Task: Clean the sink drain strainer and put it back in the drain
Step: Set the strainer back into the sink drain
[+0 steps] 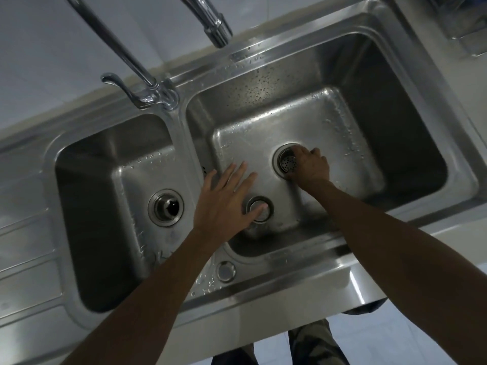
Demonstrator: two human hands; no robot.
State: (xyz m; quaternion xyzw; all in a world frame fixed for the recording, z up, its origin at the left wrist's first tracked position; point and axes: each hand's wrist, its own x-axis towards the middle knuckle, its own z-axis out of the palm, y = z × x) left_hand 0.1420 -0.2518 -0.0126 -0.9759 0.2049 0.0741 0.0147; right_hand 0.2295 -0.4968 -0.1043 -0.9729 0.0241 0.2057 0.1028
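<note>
Now we are gripping the strainer [288, 162] in the right basin's drain [279, 156] with our right hand [312, 167], while our left hand [226, 198] is hovering spread wide, holding nothing.

The right hand [312, 167] covers about half the round perforated steel drain strainer [288, 161] (can't tell how the fingers grip it). The curved chrome faucet [210, 21] runs off the top edge, and the cluttered top-right corner is too blurry to read.

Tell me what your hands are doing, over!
Right hand on strainer in the right basin's drain. Left hand open, flat, fingers spread over the basin. Nothing blocking the drain.
</note>
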